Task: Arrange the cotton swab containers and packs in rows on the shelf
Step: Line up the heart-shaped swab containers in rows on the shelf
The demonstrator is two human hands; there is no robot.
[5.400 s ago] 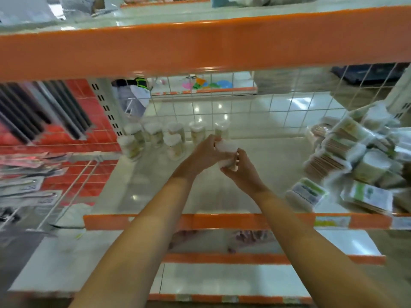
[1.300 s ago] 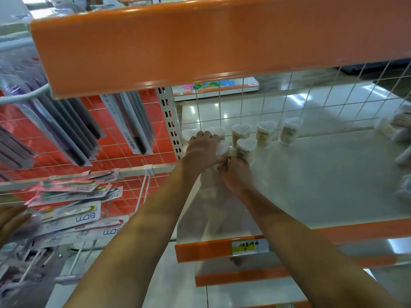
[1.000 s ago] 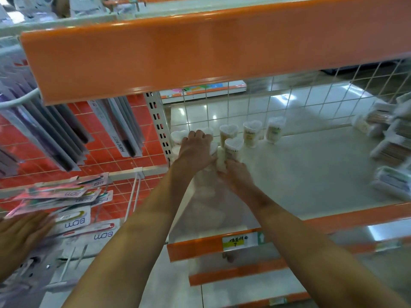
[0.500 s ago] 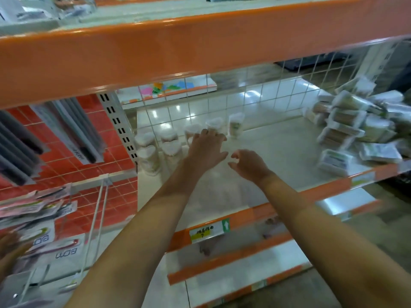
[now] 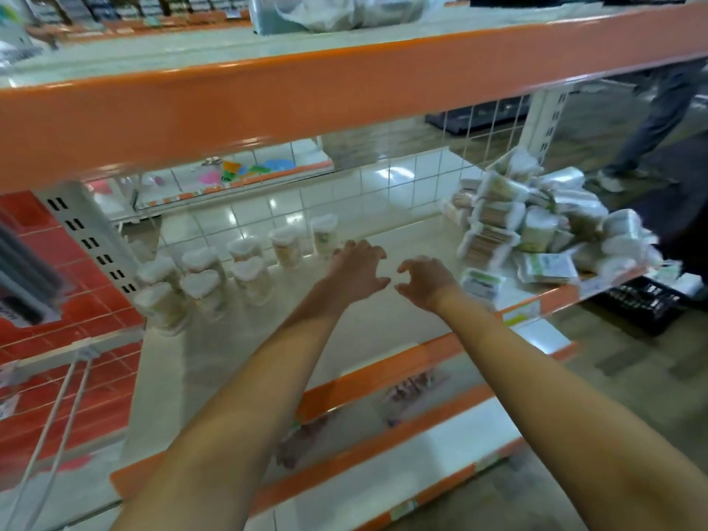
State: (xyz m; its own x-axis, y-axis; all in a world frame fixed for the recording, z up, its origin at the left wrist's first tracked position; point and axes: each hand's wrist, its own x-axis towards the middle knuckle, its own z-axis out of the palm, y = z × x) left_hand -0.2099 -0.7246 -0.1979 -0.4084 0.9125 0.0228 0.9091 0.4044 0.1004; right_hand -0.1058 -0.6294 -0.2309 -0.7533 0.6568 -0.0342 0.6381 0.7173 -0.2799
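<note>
Both the left hand [image 5: 358, 268] and right hand [image 5: 423, 279] hover empty with loosely curled fingers over the bare shelf [image 5: 383, 320], between 2 rows of heart-lidded swab containers [image 5: 230, 270] and the unsorted pack pile [image 5: 544, 224], seemingly ready to fetch more.

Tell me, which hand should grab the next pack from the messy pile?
Probably the right hand: it is empty and nearer the pile of packs. The left hand sits closer to the arranged containers.
</note>
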